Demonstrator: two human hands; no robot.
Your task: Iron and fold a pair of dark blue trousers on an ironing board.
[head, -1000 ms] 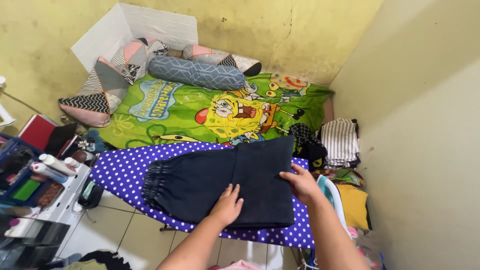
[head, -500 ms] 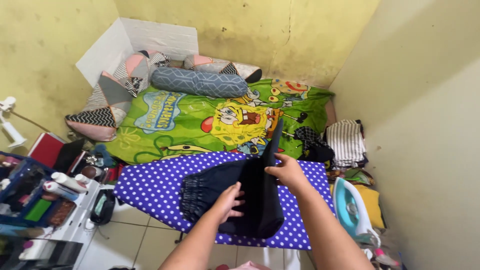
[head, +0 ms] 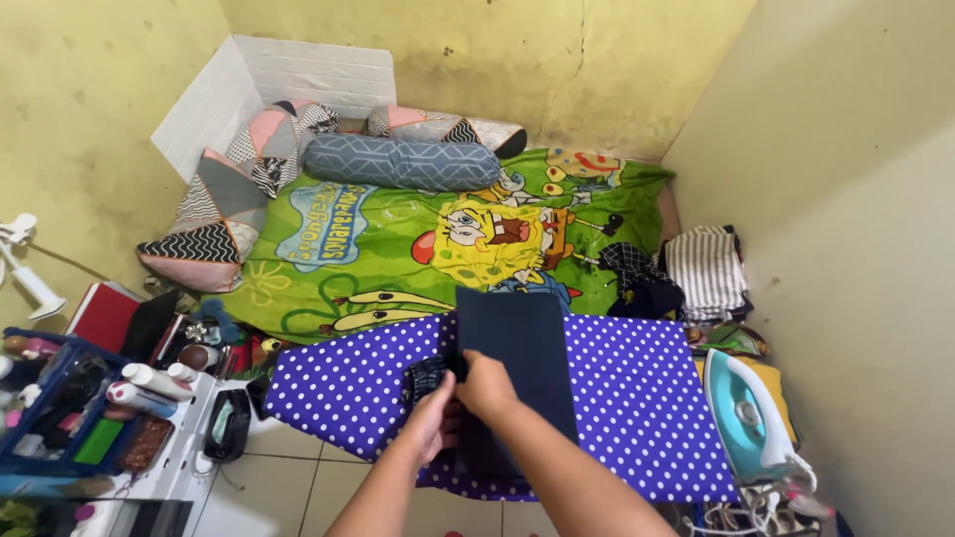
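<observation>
Both hands meet at the middle of the frame, low down: the right hand (head: 487,386) lies palm down on the left edge of the folded dark garment (head: 517,363), fingers curled over that edge and pressing it flat, while the left hand (head: 435,426) sits just at its seven o'clock, fingers tucked against the same edge; whether it grips the cloth or only steadies it I cannot tell, since the right hand covers part of it. The garment lies folded into a tall dark rectangle, with a bit of gathered waistband (head: 423,376) poking out at nine o'clock of the right hand. It rests on the ironing board (head: 637,398), covered in purple cloth with white dots, which spreads out to three and nine o'clock. At four o'clock, on the board's right end, stands a teal and white iron (head: 753,418). At twelve o'clock, beyond the board, lies a green cartoon bedsheet (head: 378,249) with a grey bolster (head: 403,162) and patterned pillows (head: 224,204) against the yellow wall (head: 497,50). At two o'clock a stack of striped folded clothes (head: 708,270) sits by the wall. At nine o'clock, near the floor, a blue basket (head: 45,398) holds bottles and small items.
</observation>
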